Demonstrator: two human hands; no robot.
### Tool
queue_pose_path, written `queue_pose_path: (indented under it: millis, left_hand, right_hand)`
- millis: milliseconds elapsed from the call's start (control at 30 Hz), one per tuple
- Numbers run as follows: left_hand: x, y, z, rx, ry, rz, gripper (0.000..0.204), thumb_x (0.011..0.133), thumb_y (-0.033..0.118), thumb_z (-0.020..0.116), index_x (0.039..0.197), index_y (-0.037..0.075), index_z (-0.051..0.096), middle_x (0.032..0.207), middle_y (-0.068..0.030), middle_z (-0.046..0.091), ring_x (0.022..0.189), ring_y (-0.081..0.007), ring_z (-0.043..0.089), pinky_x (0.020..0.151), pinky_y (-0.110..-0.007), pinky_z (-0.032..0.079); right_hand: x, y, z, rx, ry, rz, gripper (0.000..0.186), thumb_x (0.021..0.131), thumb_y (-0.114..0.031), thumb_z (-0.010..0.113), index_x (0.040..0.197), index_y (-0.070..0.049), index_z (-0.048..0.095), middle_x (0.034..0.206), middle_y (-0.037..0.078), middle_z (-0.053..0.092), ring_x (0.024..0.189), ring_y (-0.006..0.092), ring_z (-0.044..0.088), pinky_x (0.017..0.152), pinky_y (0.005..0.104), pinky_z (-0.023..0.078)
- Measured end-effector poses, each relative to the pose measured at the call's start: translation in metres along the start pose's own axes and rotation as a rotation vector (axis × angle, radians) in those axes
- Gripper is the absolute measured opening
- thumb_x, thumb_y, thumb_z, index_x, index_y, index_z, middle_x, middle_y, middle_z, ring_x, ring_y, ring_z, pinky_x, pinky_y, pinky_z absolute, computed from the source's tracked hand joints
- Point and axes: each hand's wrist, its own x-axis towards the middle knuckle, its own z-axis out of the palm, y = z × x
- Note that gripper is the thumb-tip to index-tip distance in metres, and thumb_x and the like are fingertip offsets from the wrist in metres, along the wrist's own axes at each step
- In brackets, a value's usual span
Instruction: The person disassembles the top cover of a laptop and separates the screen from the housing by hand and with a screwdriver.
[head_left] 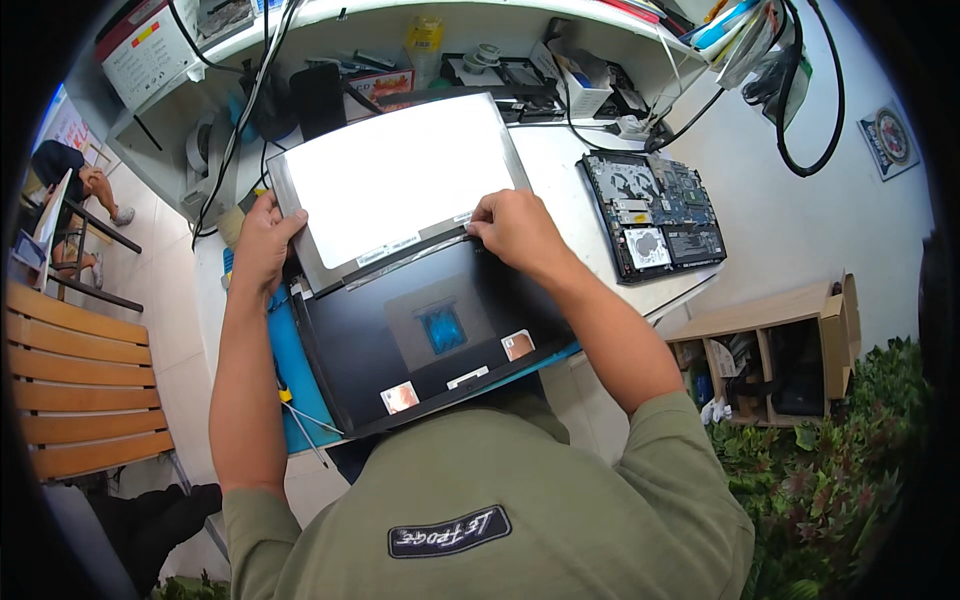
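**Display panel lifted off its lid, both hands on its lower edge**

Nearest the person lay the dark laptop lid shell (430, 340), flat on a blue mat (290, 365) on the white surface (560, 150). Its inside was bare: a grey patch with a blue square in the middle and small copper-coloured tabs along the near edge. A yellow-handled screwdriver (300, 415) lay at the mat's left side.

Above the shell, the display panel (400, 175) was tilted up with its pale back facing the camera, glaring white, a dark strip with labels along its lower edge. The left hand (262, 245) gripped the panel's lower left corner, fingers curled around the edge. The right hand (515, 232) pinched the lower right edge, fingers pressed together on the strip.

By this look, the panel was already free of the shell. Whether a cable joined them could not be told.

Farther right, the laptop base (655, 212) lay open, its boards and fan exposed. Beyond, a cluttered shelf (440, 55) held boxes, cables and a bottle.
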Motion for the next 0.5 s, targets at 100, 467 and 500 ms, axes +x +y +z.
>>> queue_pose_path:
  millis: [100, 467, 500]
  left_hand:
    - [-0.001, 0.002, -0.001, 0.001, -0.005, -0.025, 0.060, 0.098, 0.002, 0.068, 0.151, -0.010, 0.043, 0.127, -0.0190, 0.073, 0.114, -0.0212, 0.071, 0.103, -0.033, 0.054]
    - [-0.001, 0.004, -0.002, 0.011, 0.014, -0.040, 0.063, 0.098, 0.002, 0.068, 0.153, -0.010, 0.040, 0.126, -0.0184, 0.074, 0.115, -0.0219, 0.071, 0.104, -0.034, 0.054]
    - [0.000, 0.004, -0.001, 0.018, 0.011, -0.040, 0.063, 0.098, 0.003, 0.068, 0.153, -0.010, 0.040, 0.126, -0.0183, 0.074, 0.116, -0.0218, 0.071, 0.104, -0.034, 0.054]
  right_hand:
    - [0.010, -0.007, -0.009, -0.086, -0.109, -0.010, 0.012, 0.083, -0.009, 0.079, 0.090, 0.000, 0.083, 0.088, 0.024, 0.078, 0.087, 0.0406, 0.077, 0.087, 0.0455, 0.060]
    - [0.010, 0.011, -0.003, -0.197, -0.081, -0.348, 0.006, 0.087, -0.006, 0.071, 0.088, -0.001, 0.073, 0.093, 0.017, 0.075, 0.094, 0.0391, 0.072, 0.084, 0.0501, 0.057]
    - [0.008, 0.016, 0.000, -0.175, -0.045, -0.388, 0.005, 0.088, -0.006, 0.072, 0.089, -0.001, 0.072, 0.093, 0.016, 0.073, 0.092, 0.0386, 0.072, 0.082, 0.0491, 0.057]
